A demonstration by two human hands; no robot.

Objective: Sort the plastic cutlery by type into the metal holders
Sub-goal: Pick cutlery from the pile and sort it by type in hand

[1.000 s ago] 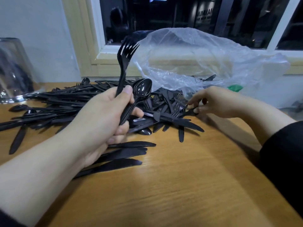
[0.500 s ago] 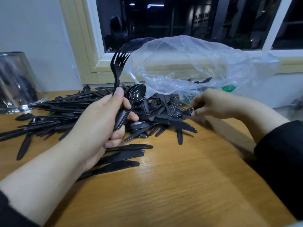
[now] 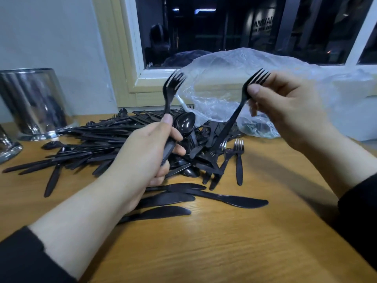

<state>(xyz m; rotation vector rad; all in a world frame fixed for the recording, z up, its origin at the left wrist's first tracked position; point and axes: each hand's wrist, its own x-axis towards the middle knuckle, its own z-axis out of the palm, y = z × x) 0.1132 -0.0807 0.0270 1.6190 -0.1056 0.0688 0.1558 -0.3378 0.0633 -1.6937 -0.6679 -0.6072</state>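
Over wooden bench, right hand has lifted a fork from the pile, pinched at its neck; left hand still grips fork and spoon; holders wait far left.

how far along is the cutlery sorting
Early. Done: three knives lie apart near the front. In hand: left hand grips a fork and a spoon; right hand pinches another fork. Left: the big pile; the metal holder looks unfilled.

wooden table, black cutlery pile, metal holders, plastic bag
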